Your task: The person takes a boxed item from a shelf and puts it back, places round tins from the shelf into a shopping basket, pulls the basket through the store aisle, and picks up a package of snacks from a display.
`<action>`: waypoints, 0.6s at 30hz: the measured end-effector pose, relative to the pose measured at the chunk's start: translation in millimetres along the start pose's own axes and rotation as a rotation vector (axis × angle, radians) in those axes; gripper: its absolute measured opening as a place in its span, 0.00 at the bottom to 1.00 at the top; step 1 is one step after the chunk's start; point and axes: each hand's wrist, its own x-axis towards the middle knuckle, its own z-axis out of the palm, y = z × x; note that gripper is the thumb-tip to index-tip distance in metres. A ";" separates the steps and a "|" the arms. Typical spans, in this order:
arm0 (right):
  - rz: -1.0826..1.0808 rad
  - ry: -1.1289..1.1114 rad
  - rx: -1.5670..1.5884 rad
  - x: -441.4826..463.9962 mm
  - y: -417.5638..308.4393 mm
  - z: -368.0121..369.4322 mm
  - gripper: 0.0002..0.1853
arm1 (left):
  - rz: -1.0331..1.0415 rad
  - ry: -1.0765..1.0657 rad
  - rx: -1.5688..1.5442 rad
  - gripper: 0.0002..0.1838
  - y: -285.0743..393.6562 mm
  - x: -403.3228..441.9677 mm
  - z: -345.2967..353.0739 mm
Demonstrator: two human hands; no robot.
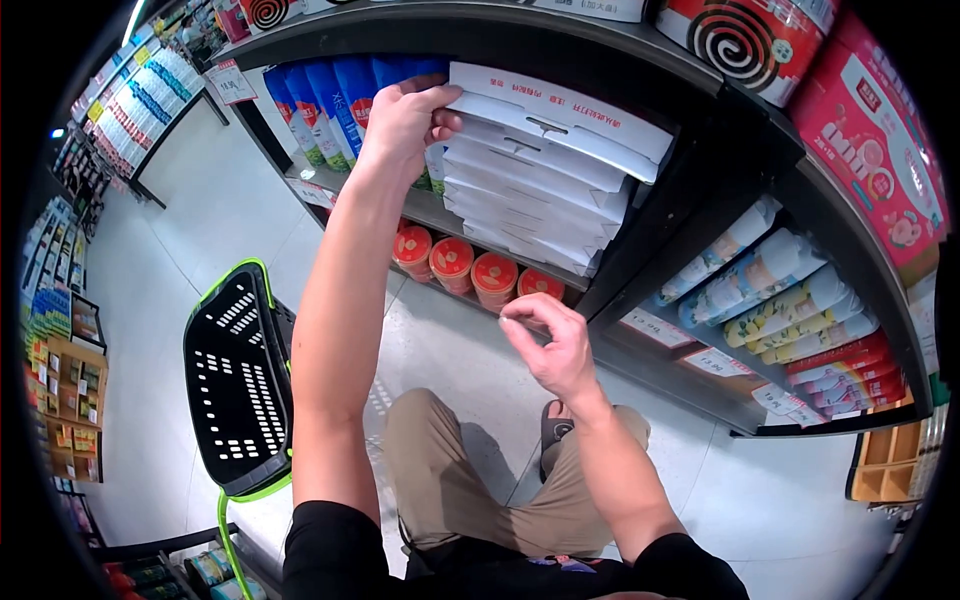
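Note:
A stack of flat white boxes (pixel 530 190) stands on the shelf, the top one with red print along its edge. My left hand (pixel 410 120) grips the upper left corner of the top white box (pixel 560 110), thumb over its edge. Blue packets (pixel 335 100) stand just left of the stack, partly behind that hand. My right hand (pixel 550 345) hangs in the air below the stack, fingers curled and apart from the thumb, holding nothing. Red-lidded tubs (pixel 472 268) line the lower shelf between the two hands.
A black and green shopping basket (pixel 240 380) is on the floor at left. The dark shelf edge (pixel 480 20) runs above the stack. At right, a shelf holds rolled packs (pixel 755 275) under a pink box (pixel 875 150). My knees are below.

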 end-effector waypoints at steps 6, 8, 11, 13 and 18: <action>0.215 0.110 0.435 2.2 -6.0 -18.3 0.08 | -0.021 -0.051 -0.152 0.17 4.7 -30.7 -31.0; 0.226 0.183 0.758 7.1 4.3 -26.9 0.15 | -0.055 -0.142 -0.257 0.18 6.4 -41.2 -40.6; 0.256 0.191 0.974 27.7 -15.1 -35.3 0.25 | -0.059 -0.225 -0.271 0.21 10.5 -56.3 -56.4; 0.185 0.167 1.080 37.3 -29.7 -40.3 0.30 | -0.055 -0.300 -0.298 0.22 10.5 -63.9 -69.0; 0.159 0.247 1.081 54.2 -52.0 -47.6 0.31 | -0.001 -0.224 -0.299 0.25 12.5 -94.8 -87.5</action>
